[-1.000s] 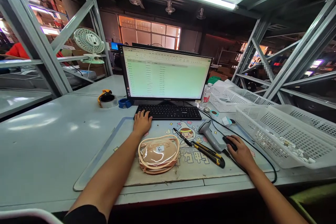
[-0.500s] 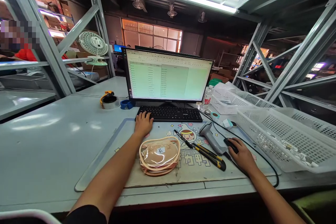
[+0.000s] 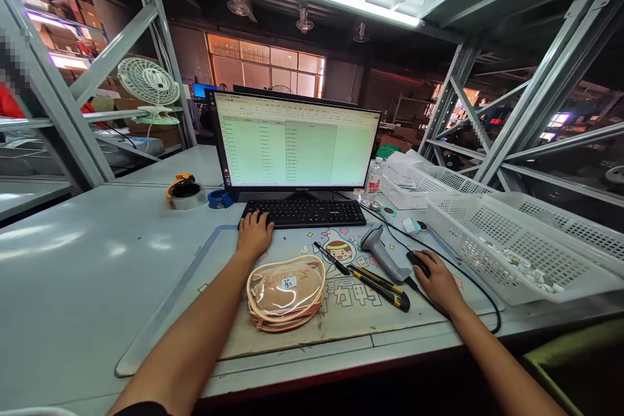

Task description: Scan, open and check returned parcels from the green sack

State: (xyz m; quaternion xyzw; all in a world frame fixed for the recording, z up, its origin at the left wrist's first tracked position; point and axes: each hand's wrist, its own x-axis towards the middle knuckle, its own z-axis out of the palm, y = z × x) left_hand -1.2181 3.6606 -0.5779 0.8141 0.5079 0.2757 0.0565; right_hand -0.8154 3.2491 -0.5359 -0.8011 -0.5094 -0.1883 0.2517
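Note:
My left hand (image 3: 254, 235) rests with its fingers spread on the left end of a black keyboard (image 3: 312, 212). My right hand (image 3: 439, 281) is wrapped over a black computer mouse (image 3: 418, 262) on a cartoon-printed desk mat (image 3: 166, 325). Between my arms lies a clear pouch with peach trim (image 3: 286, 291), with a small handwritten label on top. To its right are a black pen (image 3: 331, 258), a yellow and black utility knife (image 3: 383, 289) and a grey barcode scanner (image 3: 386, 257). A monitor (image 3: 297, 146) behind the keyboard shows a spreadsheet.
Perforated white baskets (image 3: 511, 250) line the right side, the nearest holding small white pieces. A tape dispenser (image 3: 186, 192) and a blue tape roll (image 3: 221, 199) stand left of the monitor. A bottle (image 3: 373, 177) is at its right. A fan (image 3: 149, 82) is clipped to the left rack.
The whole view has shifted, so everything on the desk appears farther left. Both hands keep their places, the left on the keyboard and the right on the computer mouse.

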